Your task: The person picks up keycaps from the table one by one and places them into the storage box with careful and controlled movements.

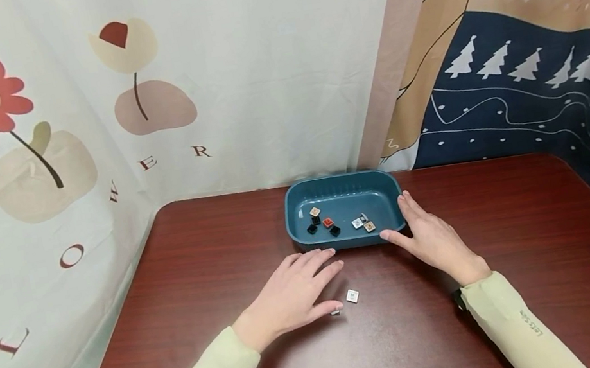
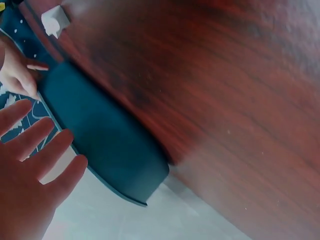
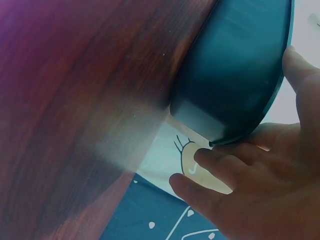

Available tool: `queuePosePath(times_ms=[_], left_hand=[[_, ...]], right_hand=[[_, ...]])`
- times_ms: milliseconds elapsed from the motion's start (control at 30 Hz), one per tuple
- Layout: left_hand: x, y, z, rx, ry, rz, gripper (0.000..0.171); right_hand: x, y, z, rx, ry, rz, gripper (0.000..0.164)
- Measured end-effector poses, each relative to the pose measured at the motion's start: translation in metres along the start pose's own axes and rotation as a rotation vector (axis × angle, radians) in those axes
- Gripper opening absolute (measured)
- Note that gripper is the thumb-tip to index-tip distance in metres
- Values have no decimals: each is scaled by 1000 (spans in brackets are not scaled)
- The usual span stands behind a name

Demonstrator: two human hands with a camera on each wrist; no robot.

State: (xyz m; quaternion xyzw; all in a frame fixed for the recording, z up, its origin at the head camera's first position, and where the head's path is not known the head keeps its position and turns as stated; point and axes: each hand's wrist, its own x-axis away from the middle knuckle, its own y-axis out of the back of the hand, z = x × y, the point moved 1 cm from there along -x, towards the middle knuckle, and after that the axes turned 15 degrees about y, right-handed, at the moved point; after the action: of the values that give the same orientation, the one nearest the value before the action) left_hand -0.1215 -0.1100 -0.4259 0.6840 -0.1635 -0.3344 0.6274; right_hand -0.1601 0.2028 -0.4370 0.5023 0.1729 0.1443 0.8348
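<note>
A blue rectangular plastic bin (image 1: 305, 244) stands at the table's far edge. Inside lie several small square pieces like keycaps, among them a red one (image 1: 327, 222), a white one (image 1: 357, 223) and a black one (image 1: 334, 230). My left hand (image 1: 298, 291), fingers extended, hovers in front of the bin with nothing visible in it. Beside its thumb, a white square piece (image 1: 352, 296) rests on the table; another (image 1: 335, 312) is partly hidden by that thumb. My right hand (image 1: 434, 239) touches the bin's front right corner, thumb at the front rim and extended fingers along the side.
The reddish-brown wooden table (image 1: 210, 237) ends right behind the bin. A white curtain (image 1: 264, 72) with printed flowers hangs behind and to the left. At the right hangs a dark blue and tan cloth (image 1: 515, 101) with trees.
</note>
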Motion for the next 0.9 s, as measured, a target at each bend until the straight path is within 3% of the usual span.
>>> queuePosePath(times_ms=[233,900], left_hand=[[1,-5,-7,-11,6,103,60],[4,-13,-20,-149,-120,184,31]], right_hand=[[0,1,1,-4,4,-2,102],[0,1,2,-13,-1,7,103]])
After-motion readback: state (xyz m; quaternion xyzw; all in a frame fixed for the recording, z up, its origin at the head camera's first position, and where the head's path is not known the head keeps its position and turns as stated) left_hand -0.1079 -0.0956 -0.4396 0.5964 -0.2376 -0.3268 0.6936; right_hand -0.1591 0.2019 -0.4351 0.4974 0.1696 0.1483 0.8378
